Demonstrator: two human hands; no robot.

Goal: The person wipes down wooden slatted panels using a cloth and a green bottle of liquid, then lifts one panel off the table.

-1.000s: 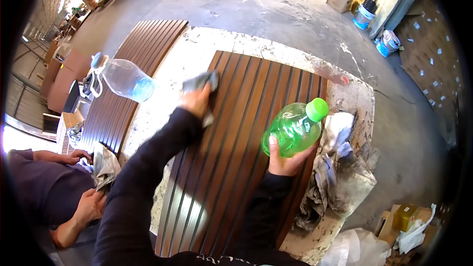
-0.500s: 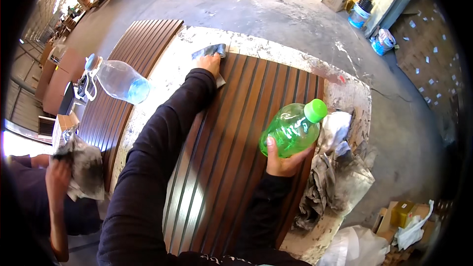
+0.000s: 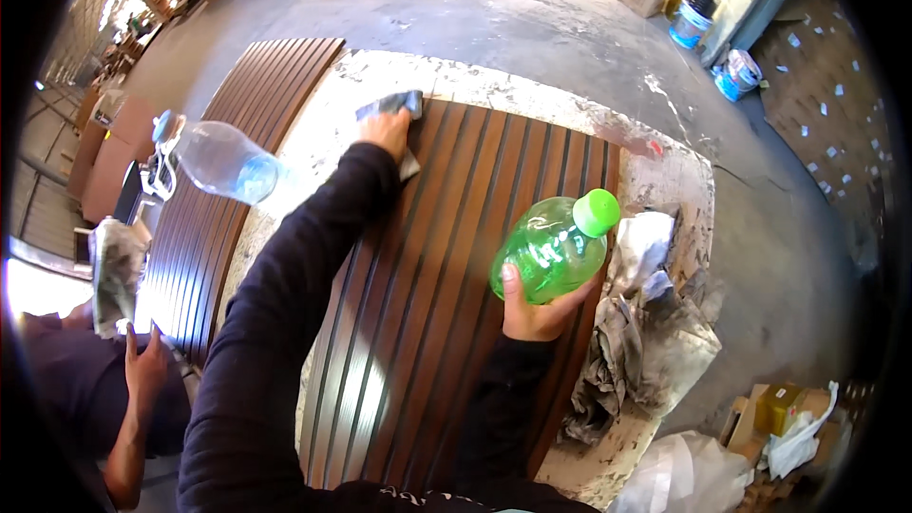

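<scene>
A brown slatted wood panel [image 3: 446, 256] with dark grooves lies on a paint-spattered white table [image 3: 465, 79] before me. At the panel's far left corner, my left hand [image 3: 388, 133] is closed on a grey, stained rag [image 3: 404, 104], which hangs over the edge. My right hand [image 3: 537, 312] grips a green see-through bottle [image 3: 546, 252] with a bright green cap, tilted above the panel's right side. The thumb shows on its near face; most fingers are behind it.
Crumpled dirty rags [image 3: 636, 351] lie along the table's right edge. On the left, a clear bottle [image 3: 223, 161] leans over another slatted panel [image 3: 204, 237]. A co-worker's hand [image 3: 142, 361] is beside a stained cloth [image 3: 116, 275]. Buckets [image 3: 736, 74] stand on the floor at far right.
My left hand and the rag have shifted slightly left and nearer, off the corner. The green bottle has moved a little left. The co-worker's cloth has risen, and their near hand is lower.
</scene>
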